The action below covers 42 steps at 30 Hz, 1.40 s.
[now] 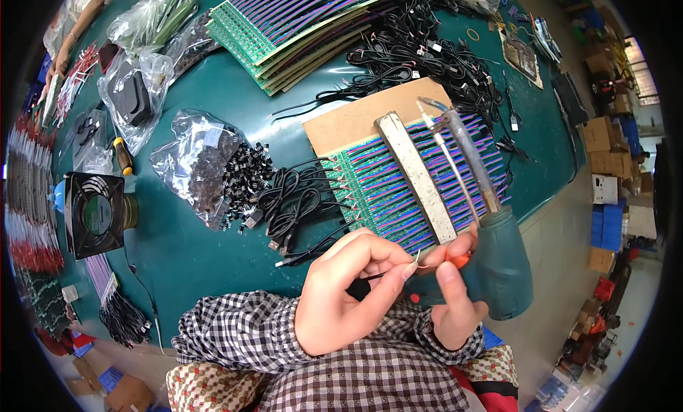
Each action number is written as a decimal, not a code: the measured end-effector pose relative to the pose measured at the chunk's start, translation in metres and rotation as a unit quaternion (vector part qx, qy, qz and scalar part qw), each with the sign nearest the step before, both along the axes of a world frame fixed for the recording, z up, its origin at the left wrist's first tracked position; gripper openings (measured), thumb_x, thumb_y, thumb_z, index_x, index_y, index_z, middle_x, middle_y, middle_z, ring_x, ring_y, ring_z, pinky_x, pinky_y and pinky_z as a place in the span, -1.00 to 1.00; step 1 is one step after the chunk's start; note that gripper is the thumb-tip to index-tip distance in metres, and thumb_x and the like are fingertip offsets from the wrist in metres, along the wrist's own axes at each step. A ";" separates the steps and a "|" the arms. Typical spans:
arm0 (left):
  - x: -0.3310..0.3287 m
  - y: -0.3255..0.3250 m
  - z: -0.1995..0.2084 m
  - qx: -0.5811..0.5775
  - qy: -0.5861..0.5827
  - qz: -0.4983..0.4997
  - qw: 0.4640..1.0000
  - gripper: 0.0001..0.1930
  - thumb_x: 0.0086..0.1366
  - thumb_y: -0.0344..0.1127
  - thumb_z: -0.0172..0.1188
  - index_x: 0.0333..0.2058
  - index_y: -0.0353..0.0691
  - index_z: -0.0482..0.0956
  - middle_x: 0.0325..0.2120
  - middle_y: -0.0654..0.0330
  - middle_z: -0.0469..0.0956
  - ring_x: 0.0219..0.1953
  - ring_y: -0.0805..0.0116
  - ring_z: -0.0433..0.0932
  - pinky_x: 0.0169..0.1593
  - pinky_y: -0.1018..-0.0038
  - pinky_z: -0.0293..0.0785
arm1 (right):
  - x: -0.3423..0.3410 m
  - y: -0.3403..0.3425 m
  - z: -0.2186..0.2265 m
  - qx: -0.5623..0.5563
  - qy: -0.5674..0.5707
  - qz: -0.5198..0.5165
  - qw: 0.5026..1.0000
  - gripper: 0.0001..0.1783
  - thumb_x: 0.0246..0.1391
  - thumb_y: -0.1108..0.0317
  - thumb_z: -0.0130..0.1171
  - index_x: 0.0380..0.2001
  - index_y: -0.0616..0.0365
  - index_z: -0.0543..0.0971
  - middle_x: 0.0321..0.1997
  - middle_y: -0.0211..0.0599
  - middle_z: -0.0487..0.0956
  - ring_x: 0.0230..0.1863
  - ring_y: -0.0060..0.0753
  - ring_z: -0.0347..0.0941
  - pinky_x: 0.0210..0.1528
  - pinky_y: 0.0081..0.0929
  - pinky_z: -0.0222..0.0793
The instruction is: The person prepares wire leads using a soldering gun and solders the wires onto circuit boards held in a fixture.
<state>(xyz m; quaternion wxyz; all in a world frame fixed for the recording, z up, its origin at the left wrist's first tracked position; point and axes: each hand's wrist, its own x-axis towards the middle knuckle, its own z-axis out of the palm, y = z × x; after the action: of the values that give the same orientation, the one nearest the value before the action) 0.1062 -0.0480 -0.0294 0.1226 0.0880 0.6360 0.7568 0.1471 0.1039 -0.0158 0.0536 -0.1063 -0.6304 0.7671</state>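
Head view: we hold a thin black cable (pixel 376 275) with pale bared ends (pixel 417 258) at the lower centre of the frame.
Our left hand (pixel 347 297) pinches the cable between thumb and forefinger; our right hand (pixel 459 309) has its grip around a teal plastic soldering gun (pixel 506 266), right of centre, its fingertips beside the bared ends, though we cannot tell whether they touch. We judge the cable light and limp, the bared ends fragile and easily splayed, so we would best take it by the black jacket just behind them. The gun looks heavier and stiff, best held by its plastic, away from the possibly hot metal barrel (pixel 471 163). Above centre, on the green worktop (pixel 192 259), a scuffed pale metal bar (pixel 415 176) lies across a green circuit-board panel with blue and purple wires (pixel 348 183).
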 end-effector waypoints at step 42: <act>-0.028 -0.050 0.000 -0.159 -0.037 -0.048 0.985 -0.91 0.10 -0.60 0.25 -0.39 -0.31 0.60 -0.44 0.34 0.44 -0.54 0.74 0.26 -0.48 0.74 0.15 | 0.028 0.019 -0.003 0.058 -0.108 0.085 0.989 -0.35 -0.05 0.65 0.11 0.17 0.24 0.22 -0.18 -0.29 0.36 -0.33 -0.41 0.40 -0.28 -0.40 0.41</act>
<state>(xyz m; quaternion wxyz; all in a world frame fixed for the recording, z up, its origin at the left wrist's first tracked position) 0.0778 -0.0979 -0.0289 0.1950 0.0700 0.7380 0.6422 0.1748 0.1233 -0.0188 -0.0744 -0.1309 -0.6830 0.7148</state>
